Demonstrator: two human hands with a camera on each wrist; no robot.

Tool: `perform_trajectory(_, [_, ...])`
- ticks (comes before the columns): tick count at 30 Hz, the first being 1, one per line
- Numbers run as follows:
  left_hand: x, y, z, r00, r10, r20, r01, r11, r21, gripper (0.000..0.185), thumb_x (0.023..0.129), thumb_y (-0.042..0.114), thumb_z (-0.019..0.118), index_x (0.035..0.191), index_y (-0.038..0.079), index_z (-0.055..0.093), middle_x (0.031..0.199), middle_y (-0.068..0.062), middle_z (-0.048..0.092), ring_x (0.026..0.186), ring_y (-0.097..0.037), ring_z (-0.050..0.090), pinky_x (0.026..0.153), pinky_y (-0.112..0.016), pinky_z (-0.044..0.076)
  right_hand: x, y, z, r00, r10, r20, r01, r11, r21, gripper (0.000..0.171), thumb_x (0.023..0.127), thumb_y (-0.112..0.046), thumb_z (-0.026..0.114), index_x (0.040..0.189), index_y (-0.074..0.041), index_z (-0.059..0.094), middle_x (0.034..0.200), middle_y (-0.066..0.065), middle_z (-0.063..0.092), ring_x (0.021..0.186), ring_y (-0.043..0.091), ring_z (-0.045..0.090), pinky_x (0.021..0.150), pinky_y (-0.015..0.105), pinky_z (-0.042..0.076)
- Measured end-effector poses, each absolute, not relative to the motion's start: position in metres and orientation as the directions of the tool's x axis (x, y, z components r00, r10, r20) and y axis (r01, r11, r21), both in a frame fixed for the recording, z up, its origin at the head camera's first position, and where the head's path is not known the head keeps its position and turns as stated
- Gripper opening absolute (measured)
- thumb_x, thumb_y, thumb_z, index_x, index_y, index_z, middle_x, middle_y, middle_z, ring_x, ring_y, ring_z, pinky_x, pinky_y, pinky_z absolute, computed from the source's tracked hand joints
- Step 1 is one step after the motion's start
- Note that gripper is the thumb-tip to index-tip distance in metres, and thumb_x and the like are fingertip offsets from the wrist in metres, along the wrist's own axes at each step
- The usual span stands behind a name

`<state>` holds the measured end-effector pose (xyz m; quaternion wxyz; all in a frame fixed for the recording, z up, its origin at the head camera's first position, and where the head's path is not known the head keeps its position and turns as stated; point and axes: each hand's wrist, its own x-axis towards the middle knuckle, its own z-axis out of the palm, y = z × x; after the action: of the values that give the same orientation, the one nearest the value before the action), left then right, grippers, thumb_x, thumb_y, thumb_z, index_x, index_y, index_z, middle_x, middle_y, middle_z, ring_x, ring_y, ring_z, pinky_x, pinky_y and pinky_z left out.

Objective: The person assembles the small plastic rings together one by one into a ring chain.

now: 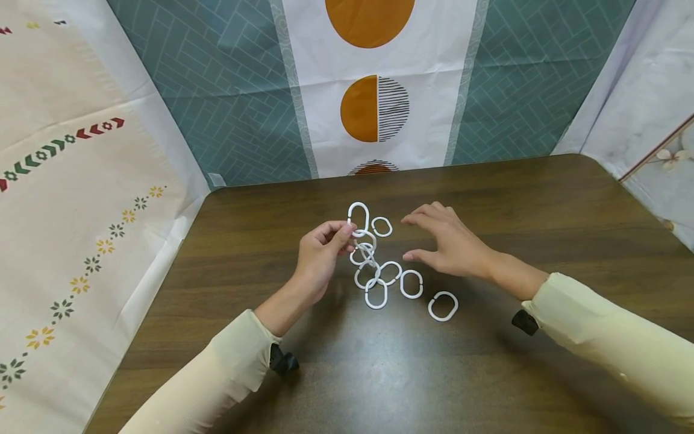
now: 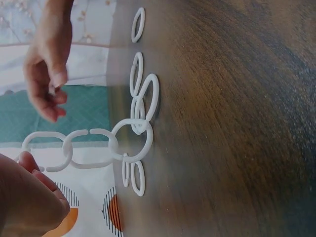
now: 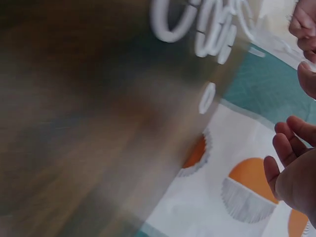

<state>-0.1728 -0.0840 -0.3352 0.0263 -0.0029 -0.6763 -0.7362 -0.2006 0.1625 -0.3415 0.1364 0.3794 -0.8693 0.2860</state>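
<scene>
My left hand (image 1: 317, 256) pinches a white oval plastic link (image 1: 358, 204) between thumb and fingers, above the table. From that link hangs a short chain of white links (image 2: 91, 167), its lower end reaching the links on the tabletop, as the left wrist view shows. To the right of the chain my right hand (image 1: 447, 244) hovers with fingers spread and thumb apart, holding nothing. Loose white links lie nearby: one small link (image 1: 382, 217) behind, another link (image 1: 422, 283) in front and a third link (image 1: 444, 293) farther right. Where the chain's lower links overlap, their joins are hard to tell.
A brown wooden table (image 1: 244, 229) lies under both hands. Behind its far edge hangs a green and white patterned cloth (image 1: 238, 120). Pale printed cloths (image 1: 65, 241) hang at the left and right sides.
</scene>
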Motion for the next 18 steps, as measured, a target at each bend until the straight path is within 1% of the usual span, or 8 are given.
perform_trajectory(4, [-0.173, -0.084, -0.336, -0.998, -0.041, 0.048, 0.051, -0.083, 0.995, 0.017, 0.09, 0.009, 0.067, 0.102, -0.004, 0.068, 0.091, -0.02, 0.066, 0.061, -0.009, 0.059, 0.067, -0.02, 0.049, -0.192, 0.173, -0.352, -0.68, -0.606, 0.412, -0.733, 0.57, -0.372, 0.056, 0.074, -0.028, 0.084, 0.12, -0.004, 0.062, 0.113, 0.006, 0.059, 0.101, 0.021, 0.047, 0.084, 0.04, 0.032])
perform_trajectory(7, [-0.172, -0.085, -0.336, -0.998, -0.043, 0.045, 0.048, -0.081, 0.996, 0.017, 0.09, 0.009, 0.067, 0.101, -0.004, 0.068, 0.089, -0.016, 0.066, 0.061, -0.009, 0.058, 0.067, -0.02, 0.05, -0.187, 0.178, -0.358, -0.681, -0.617, 0.395, -0.733, 0.584, -0.35, 0.058, 0.073, -0.029, 0.084, 0.12, -0.003, 0.061, 0.112, 0.008, 0.059, 0.102, 0.022, 0.047, 0.083, 0.04, 0.032])
perform_trajectory(12, [-0.171, -0.085, -0.336, -0.999, -0.035, 0.037, 0.039, -0.077, 0.996, 0.018, 0.091, 0.01, 0.066, 0.102, -0.005, 0.067, 0.083, -0.003, 0.066, 0.062, -0.009, 0.058, 0.068, -0.019, 0.05, -0.178, 0.184, -0.365, -0.683, -0.63, 0.369, -0.73, 0.6, -0.327, 0.063, 0.071, -0.032, 0.085, 0.12, -0.002, 0.061, 0.111, 0.008, 0.059, 0.101, 0.022, 0.047, 0.082, 0.039, 0.032])
perform_trajectory(14, [-0.171, -0.085, -0.337, -0.999, -0.033, 0.036, 0.038, -0.076, 0.996, 0.019, 0.091, 0.01, 0.066, 0.102, -0.005, 0.067, 0.082, -0.001, 0.066, 0.063, -0.009, 0.058, 0.067, -0.019, 0.05, -0.173, 0.187, -0.367, -0.688, -0.634, 0.355, -0.726, 0.608, -0.322, 0.064, 0.07, -0.033, 0.085, 0.12, -0.001, 0.061, 0.111, 0.008, 0.058, 0.1, 0.022, 0.047, 0.081, 0.039, 0.032])
perform_trajectory(15, [-0.171, -0.084, -0.337, -0.999, -0.034, 0.036, 0.039, -0.075, 0.996, 0.019, 0.091, 0.01, 0.066, 0.102, -0.005, 0.067, 0.082, -0.002, 0.066, 0.063, -0.01, 0.058, 0.067, -0.019, 0.05, -0.171, 0.188, -0.369, -0.693, -0.633, 0.345, -0.721, 0.616, -0.318, 0.065, 0.07, -0.034, 0.085, 0.121, -0.001, 0.062, 0.11, 0.008, 0.058, 0.1, 0.021, 0.047, 0.081, 0.039, 0.032])
perform_trajectory(18, [-0.171, -0.084, -0.338, -0.999, -0.037, 0.035, 0.038, -0.079, 0.996, 0.018, 0.09, 0.01, 0.067, 0.101, -0.005, 0.067, 0.084, -0.009, 0.066, 0.064, -0.012, 0.058, 0.067, -0.019, 0.05, -0.164, 0.192, -0.373, -0.712, -0.628, 0.314, -0.702, 0.651, -0.288, 0.07, 0.068, -0.04, 0.086, 0.121, -0.001, 0.062, 0.108, 0.006, 0.058, 0.098, 0.021, 0.047, 0.082, 0.039, 0.032])
